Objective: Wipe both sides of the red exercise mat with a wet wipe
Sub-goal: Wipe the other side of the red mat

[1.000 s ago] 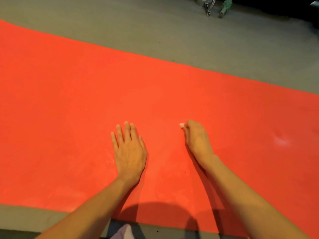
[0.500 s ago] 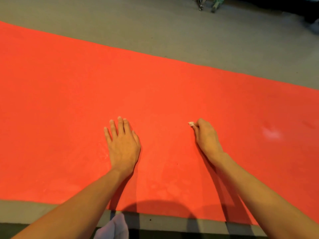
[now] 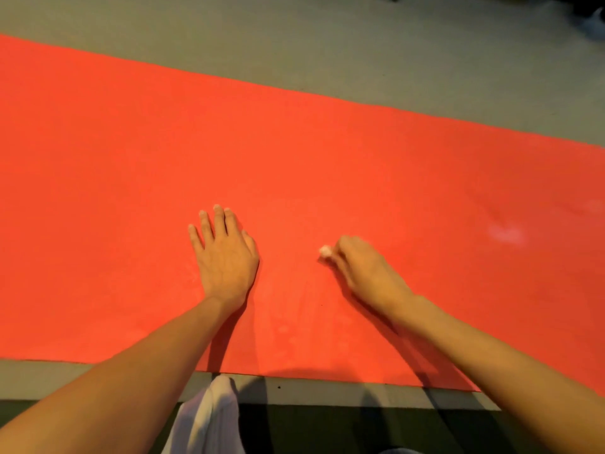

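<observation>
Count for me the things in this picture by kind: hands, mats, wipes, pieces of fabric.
Hands: 2, left hand flat on the mat, right hand pinching the wipe
Mats: 1, the red mat
Wipes: 1, the wet wipe
Fabric: 1, the white fabric at the near edge
Total: 5

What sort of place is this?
Probably an indoor workout or living space, though I can't be sure: a red mat lies flat on grey floor, and the right hand pinches a wipe against it.

The wide red foam-like exercise mat [image 3: 294, 165] looks matt and faintly smudged. The grey floor [image 3: 327, 44] at the top of the frame looks dull, finely grained.
</observation>
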